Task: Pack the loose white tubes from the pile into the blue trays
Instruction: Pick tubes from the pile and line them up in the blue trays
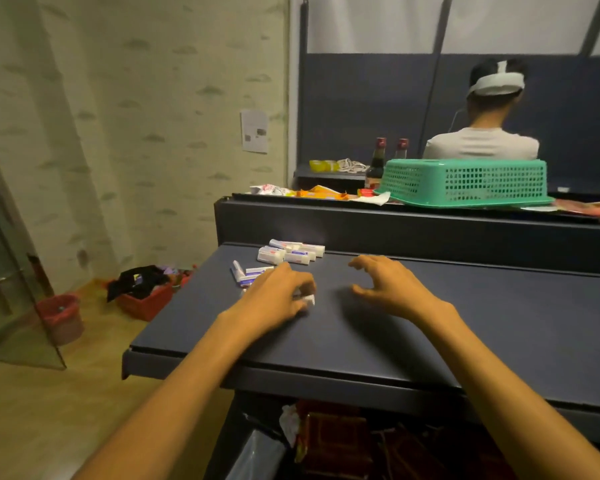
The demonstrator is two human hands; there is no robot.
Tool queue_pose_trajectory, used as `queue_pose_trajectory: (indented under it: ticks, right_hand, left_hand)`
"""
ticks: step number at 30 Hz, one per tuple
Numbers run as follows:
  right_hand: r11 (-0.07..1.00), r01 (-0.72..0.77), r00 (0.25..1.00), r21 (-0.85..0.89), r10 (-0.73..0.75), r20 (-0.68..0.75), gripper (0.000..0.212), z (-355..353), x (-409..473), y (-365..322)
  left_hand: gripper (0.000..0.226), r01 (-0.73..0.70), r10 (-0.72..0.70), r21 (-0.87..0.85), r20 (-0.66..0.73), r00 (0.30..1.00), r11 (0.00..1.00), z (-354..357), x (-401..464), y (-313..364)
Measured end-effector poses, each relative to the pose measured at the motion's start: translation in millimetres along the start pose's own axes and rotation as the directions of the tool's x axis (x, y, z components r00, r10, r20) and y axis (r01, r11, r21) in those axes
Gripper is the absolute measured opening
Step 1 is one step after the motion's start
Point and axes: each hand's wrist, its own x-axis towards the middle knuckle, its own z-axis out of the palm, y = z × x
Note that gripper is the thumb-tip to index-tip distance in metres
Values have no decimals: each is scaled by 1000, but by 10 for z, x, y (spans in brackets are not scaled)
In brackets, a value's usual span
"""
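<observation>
left hand (274, 299) pinches 1 white tube (308, 299) mid-desk (465, 323); right hand (392, 282) hovers loose over bare surface.

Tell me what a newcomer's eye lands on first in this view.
First come the two bare forearms reaching over the dark blue-grey desk: the left hand grips a small white tube, while the right hand hovers with fingers spread. Beyond the left hand lies a cluster of small white tubes with blue and red print. Further back, an upturned green plastic lattice basket sits on the raised ledge.

Two hands (278, 296), roughly nine white tubes (293, 252), one green basket (465, 183), two bottles (378, 161).
</observation>
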Motion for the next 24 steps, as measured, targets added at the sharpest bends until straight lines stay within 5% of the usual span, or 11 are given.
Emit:
queue_pose_trajectory:
  ticks: [7, 24]
  right_hand:
    - [998, -38, 999, 42, 37, 38, 49, 4, 114, 117]
    - [991, 93, 989, 95, -103, 109, 43, 134, 848, 267]
  left_hand:
    - [27, 6, -70, -383, -152, 986, 924, -110, 219, -118]
    - [31, 62, -102, -187, -209, 973, 980, -111, 578, -420]
